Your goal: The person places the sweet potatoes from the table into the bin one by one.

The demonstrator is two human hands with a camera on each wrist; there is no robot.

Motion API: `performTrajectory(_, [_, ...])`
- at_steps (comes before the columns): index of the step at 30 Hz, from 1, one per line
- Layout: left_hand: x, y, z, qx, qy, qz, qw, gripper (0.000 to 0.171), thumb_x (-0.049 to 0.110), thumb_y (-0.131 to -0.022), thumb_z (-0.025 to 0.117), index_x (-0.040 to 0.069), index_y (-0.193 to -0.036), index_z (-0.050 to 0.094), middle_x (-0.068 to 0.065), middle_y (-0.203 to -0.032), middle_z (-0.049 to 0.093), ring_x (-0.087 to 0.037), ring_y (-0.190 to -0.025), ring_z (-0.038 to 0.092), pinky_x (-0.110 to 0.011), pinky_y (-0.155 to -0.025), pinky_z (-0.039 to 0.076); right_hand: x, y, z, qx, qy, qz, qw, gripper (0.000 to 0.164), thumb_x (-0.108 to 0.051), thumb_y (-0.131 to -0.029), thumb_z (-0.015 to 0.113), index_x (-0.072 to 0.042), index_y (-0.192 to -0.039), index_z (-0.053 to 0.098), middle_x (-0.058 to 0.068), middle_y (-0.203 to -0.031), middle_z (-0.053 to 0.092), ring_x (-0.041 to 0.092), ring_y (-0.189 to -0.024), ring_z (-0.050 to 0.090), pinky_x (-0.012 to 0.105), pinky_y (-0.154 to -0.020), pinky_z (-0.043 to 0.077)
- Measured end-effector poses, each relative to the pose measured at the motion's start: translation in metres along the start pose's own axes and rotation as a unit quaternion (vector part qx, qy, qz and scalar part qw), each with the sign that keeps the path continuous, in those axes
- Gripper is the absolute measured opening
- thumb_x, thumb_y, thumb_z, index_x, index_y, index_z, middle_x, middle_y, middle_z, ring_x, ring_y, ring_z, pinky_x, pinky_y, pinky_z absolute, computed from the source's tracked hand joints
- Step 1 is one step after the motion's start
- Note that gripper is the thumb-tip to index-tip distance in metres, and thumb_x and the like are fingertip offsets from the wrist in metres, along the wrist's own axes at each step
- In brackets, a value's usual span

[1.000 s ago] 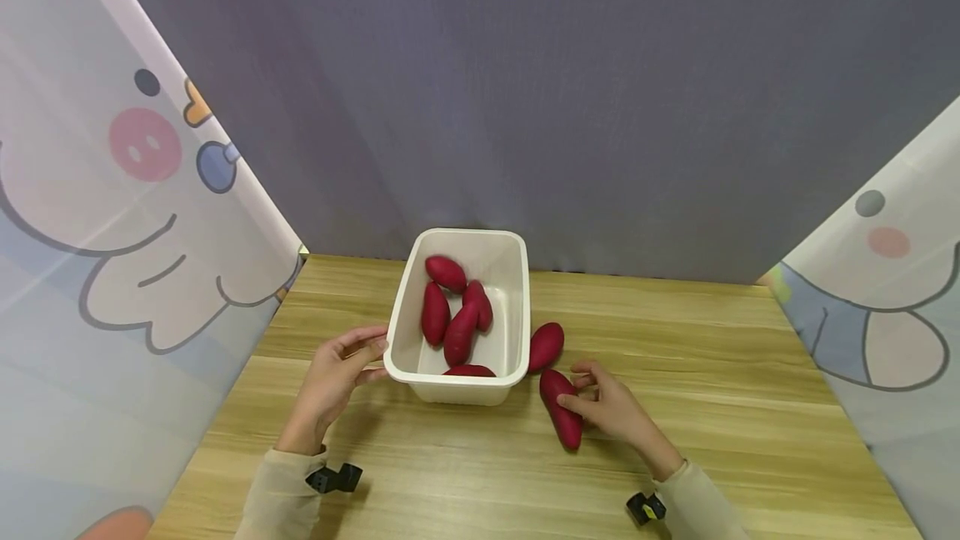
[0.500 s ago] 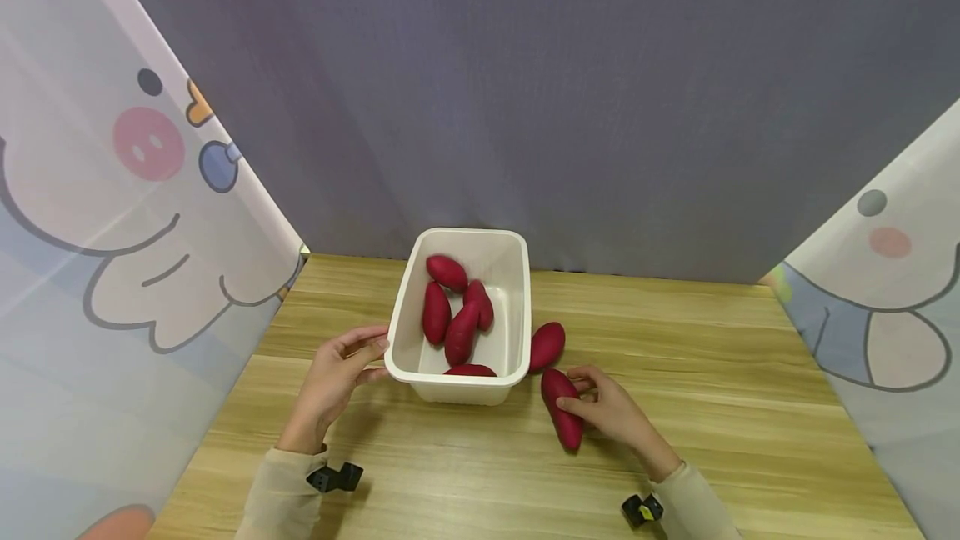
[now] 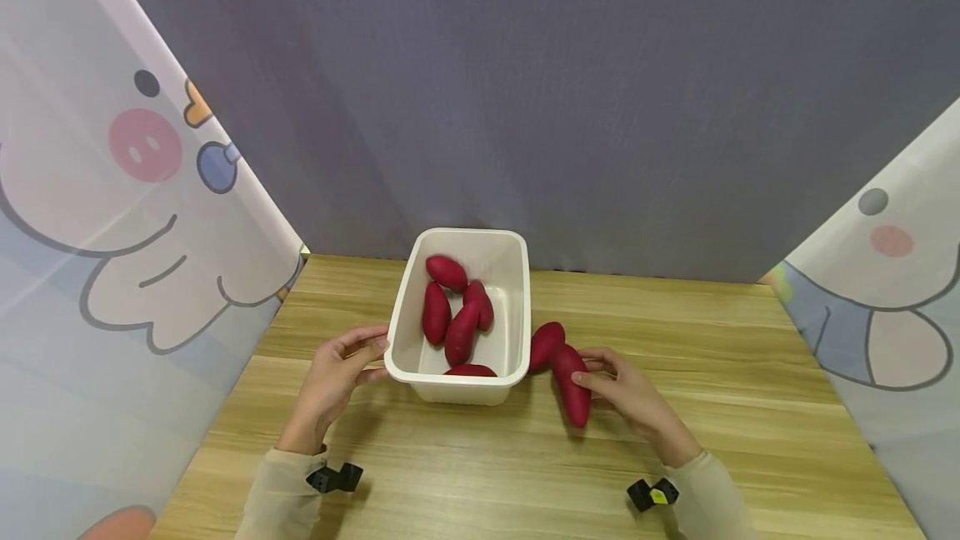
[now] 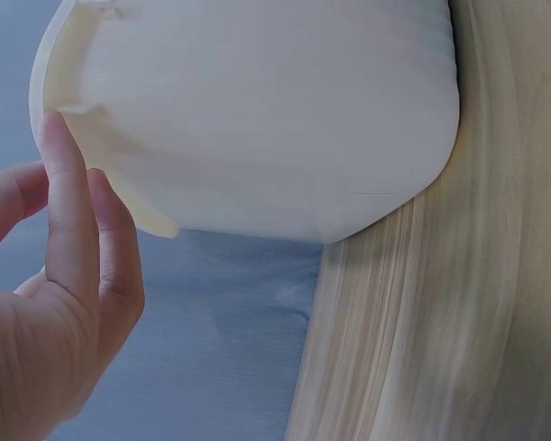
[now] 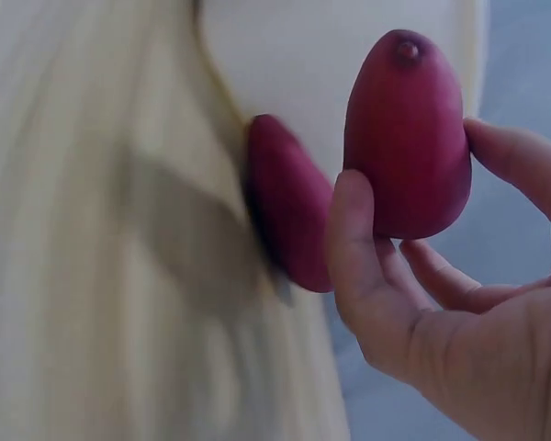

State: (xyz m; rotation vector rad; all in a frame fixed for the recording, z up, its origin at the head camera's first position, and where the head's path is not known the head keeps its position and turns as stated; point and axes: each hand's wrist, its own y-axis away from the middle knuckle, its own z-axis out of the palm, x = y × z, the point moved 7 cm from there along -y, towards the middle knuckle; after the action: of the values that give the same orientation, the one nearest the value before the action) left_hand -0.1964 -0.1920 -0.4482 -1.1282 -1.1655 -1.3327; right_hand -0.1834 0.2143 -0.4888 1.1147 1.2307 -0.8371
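Note:
A white plastic tub (image 3: 461,392) stands on the table with several red sweet potatoes (image 3: 461,335) inside. At its left side my left hand (image 3: 333,373) pinches the rim between thumb and fingers. The left wrist view shows those fingers against the edge of the tub (image 4: 257,110). My right hand (image 3: 626,392) grips another sweet potato (image 3: 572,390) between thumb and fingers, to the right of the tub. In the right wrist view that sweet potato (image 5: 409,138) is lifted off the table, its shadow lying below. One more sweet potato (image 3: 547,345) lies against the tub's right wall.
The wood-grain table (image 3: 450,473) reaches back to a grey fabric panel (image 3: 525,107). Printed cartoon curtains hang on the left (image 3: 150,273) and right (image 3: 885,315).
My right hand has picked the nearer sweet potato up off the table and moved it slightly right and away from me. My left hand and the tub have stayed put.

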Motion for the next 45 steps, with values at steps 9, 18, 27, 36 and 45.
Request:
performTrajectory(9, [-0.001, -0.001, 0.001, -0.002, 0.001, 0.000, 1.0000, 0.041, 0.006, -0.095, 0.070, -0.015, -0.127, 0.057, -0.014, -0.108, 0.064, -0.020, -0.092, 0.067, -0.033, -0.075, 0.063, -0.040, -0.008, -0.016, -0.002, -0.049, -0.038, 0.998, 0.053, -0.008, -0.098, 0.061, 0.010, -0.141, 0.036, 0.013, -0.121, 0.054, 0.020, -0.100, 0.063, 0.044, -0.079, 0.061])
performTrajectory(18, [-0.003, -0.002, -0.001, -0.006, 0.004, 0.001, 1.0000, 0.040, 0.006, -0.095, 0.071, -0.012, -0.127, 0.058, -0.011, -0.108, 0.065, -0.020, -0.093, 0.067, -0.034, -0.075, 0.063, -0.085, -0.031, -0.011, 0.004, -0.077, -0.068, 0.995, 0.051, -0.006, -0.098, 0.062, 0.010, -0.141, 0.038, 0.014, -0.120, 0.055, 0.021, -0.100, 0.062, 0.045, -0.077, 0.062])
performTrajectory(27, [-0.002, -0.003, 0.000, -0.011, -0.002, 0.008, 0.9999, 0.041, 0.007, -0.095, 0.071, -0.013, -0.127, 0.058, -0.011, -0.108, 0.065, -0.019, -0.093, 0.066, -0.034, -0.075, 0.063, -0.132, -0.064, 0.012, 0.000, -0.070, -0.084, 0.994, 0.051, -0.007, -0.097, 0.064, 0.007, -0.140, 0.040, 0.014, -0.120, 0.056, 0.022, -0.100, 0.062, 0.047, -0.077, 0.063])
performTrajectory(36, [-0.002, -0.001, 0.000, -0.006, 0.000, 0.001, 1.0000, 0.040, 0.006, -0.094, 0.071, -0.013, -0.127, 0.058, -0.012, -0.108, 0.065, -0.025, -0.096, 0.066, -0.035, -0.076, 0.063, -0.164, -0.111, 0.049, 0.006, -0.080, -0.058, 0.995, 0.059, -0.016, -0.094, 0.070, 0.002, -0.143, 0.042, 0.019, -0.125, 0.056, 0.026, -0.090, 0.064, 0.044, -0.080, 0.062])
performTrajectory(45, [-0.001, -0.001, 0.001, -0.005, -0.004, 0.004, 1.0000, 0.041, 0.006, -0.095, 0.070, -0.015, -0.128, 0.057, -0.014, -0.108, 0.065, -0.023, -0.094, 0.066, -0.033, -0.075, 0.064, -0.169, -0.151, 0.095, 0.011, -0.092, -0.028, 0.995, 0.057, -0.015, -0.093, 0.071, 0.002, -0.140, 0.044, 0.019, -0.119, 0.059, 0.031, -0.091, 0.062, 0.052, -0.086, 0.060])
